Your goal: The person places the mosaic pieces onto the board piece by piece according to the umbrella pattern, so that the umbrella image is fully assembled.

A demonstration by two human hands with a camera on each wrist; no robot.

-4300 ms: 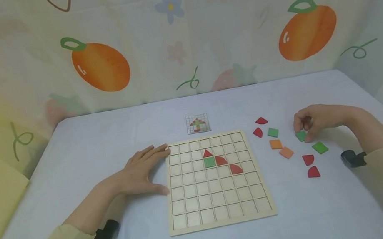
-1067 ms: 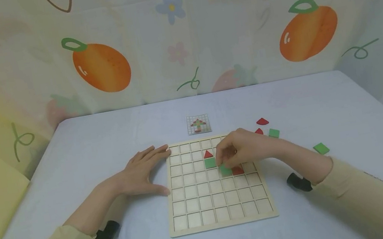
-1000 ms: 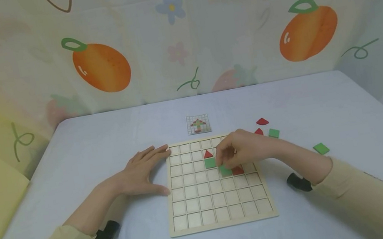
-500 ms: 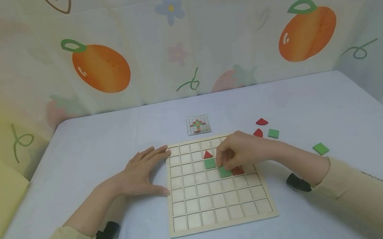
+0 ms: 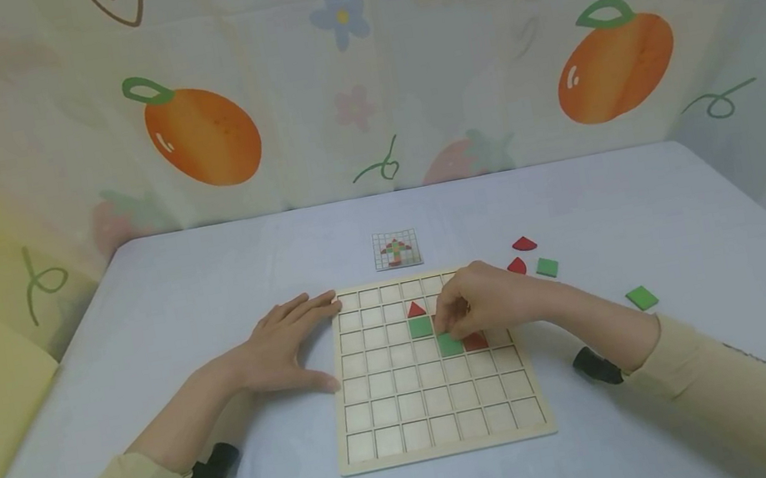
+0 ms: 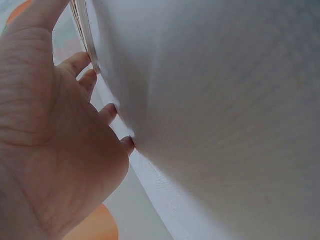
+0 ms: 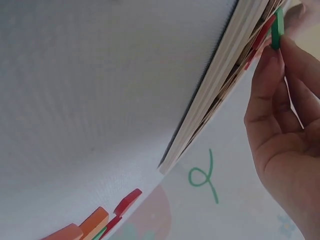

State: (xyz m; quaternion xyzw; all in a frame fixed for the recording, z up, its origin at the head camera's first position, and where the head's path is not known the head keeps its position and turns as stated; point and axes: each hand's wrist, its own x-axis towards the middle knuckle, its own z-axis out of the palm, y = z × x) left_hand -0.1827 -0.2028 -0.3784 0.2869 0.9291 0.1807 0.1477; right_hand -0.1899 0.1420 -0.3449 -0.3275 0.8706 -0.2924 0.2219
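Over the gridded wooden board (image 5: 411,408), my right hand (image 5: 492,297) pinches a green square tile (image 5: 450,344) between thumb and fingertips. The right wrist view shows this green tile (image 7: 276,30) on edge in the pinch, close to the board. Beside it lies a red quarter-round tile (image 5: 474,341). A red triangle tile (image 5: 415,310) and another green square (image 5: 420,327) sit in cells further back; one more red tile is mostly hidden by my fingers. My left hand (image 5: 280,353) lies spread at the board's left edge, fingertips and thumb against it.
Behind the board lies a small card (image 5: 396,249) with a printed pattern. To the right are red quarter-round tiles (image 5: 524,244), a green square (image 5: 547,267) and another green one (image 5: 641,297). Orange tiles (image 7: 95,222), hidden by my forearm in the head view, show from the right wrist.
My right hand has picked up the green tile from the table at right and carried it left to the board. Within the last second it barely moves. My left hand stays put.
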